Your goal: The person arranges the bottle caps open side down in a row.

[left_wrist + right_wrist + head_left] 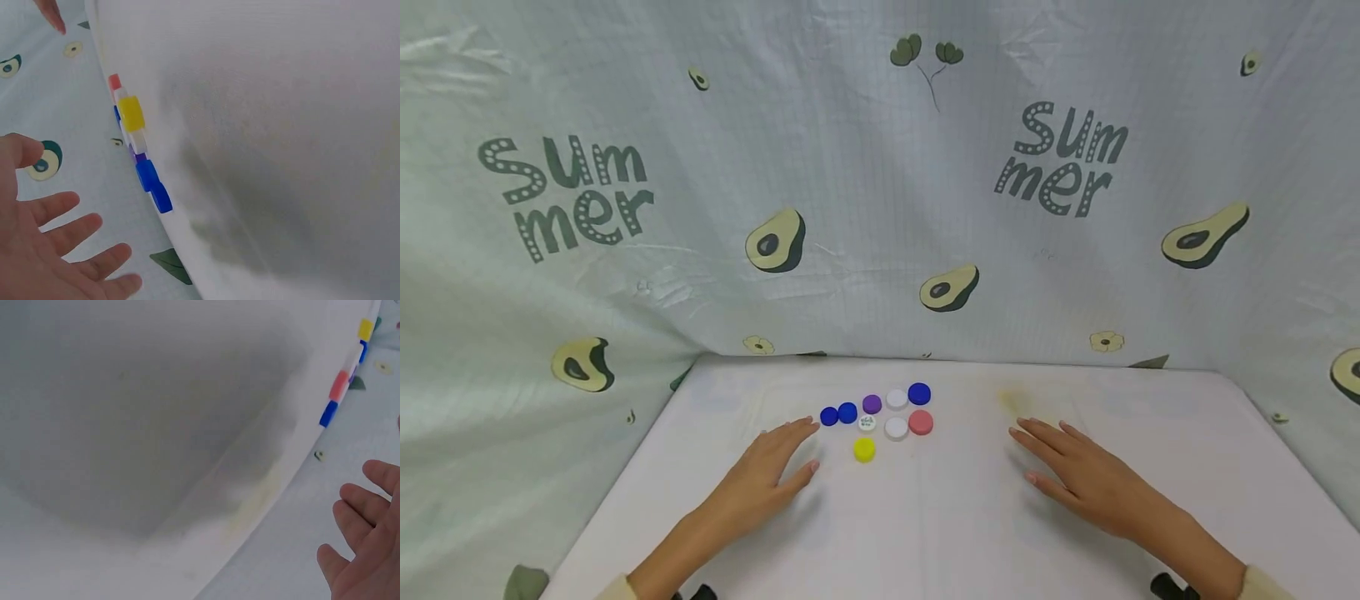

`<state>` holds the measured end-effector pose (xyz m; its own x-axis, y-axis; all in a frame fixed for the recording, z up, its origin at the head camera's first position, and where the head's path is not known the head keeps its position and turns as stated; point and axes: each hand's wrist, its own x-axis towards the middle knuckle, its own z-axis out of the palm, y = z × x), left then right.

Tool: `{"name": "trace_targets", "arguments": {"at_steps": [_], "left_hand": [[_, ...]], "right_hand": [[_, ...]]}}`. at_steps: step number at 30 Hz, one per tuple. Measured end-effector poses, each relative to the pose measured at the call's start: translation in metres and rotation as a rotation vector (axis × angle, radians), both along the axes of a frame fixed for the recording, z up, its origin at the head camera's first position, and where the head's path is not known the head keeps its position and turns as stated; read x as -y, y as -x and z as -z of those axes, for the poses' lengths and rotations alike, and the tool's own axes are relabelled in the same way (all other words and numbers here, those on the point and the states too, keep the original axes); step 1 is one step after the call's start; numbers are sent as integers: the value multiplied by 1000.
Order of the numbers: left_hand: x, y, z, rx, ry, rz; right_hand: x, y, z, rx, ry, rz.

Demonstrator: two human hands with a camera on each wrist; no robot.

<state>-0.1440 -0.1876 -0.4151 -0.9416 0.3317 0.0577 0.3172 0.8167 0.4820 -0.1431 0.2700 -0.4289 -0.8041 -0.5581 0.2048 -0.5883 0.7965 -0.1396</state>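
Note:
Several bottle caps lie in a loose cluster at the middle of the table in the head view. Among them are a yellow cap (864, 450), a pink cap (921, 422), a purple cap (872, 404), a larger blue cap (919, 393) and a white cap with print (867, 422). My left hand (767, 471) hovers left of the cluster, fingers extended and holding nothing, its fingertips close to the leftmost blue cap (828, 416). On the right, my right hand (1086, 475) is held over the table with its fingers spread and nothing in them, well apart from the pink cap.
The white table (940, 533) reaches back to a hanging sheet (850, 167) printed with avocados and lettering. A faint yellowish stain (1013, 402) marks the tabletop behind the right hand. Two plain white caps (896, 428) sit beside the pink one.

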Motion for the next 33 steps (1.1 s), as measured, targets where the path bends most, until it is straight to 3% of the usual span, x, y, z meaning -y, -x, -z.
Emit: {"name": "trace_targets", "arguments": {"at_steps": [3,10,14,22,29,33], "left_hand": [[-6,1,1,54,-77,8],[-11,7,4,119,-262,26],[-12,14,9,170,-295,46],[-12,22,16,189,-352,132],[-17,29,25,258,-389,146],[-21,30,28,267,-399,134]], "right_hand": [[7,3,3,39,-23,-17],[27,14,10,54,-20,-156],[38,16,14,180,39,-194],[70,28,11,519,325,-213],[99,46,0,555,366,-248],[116,55,5,590,402,-246]]}}
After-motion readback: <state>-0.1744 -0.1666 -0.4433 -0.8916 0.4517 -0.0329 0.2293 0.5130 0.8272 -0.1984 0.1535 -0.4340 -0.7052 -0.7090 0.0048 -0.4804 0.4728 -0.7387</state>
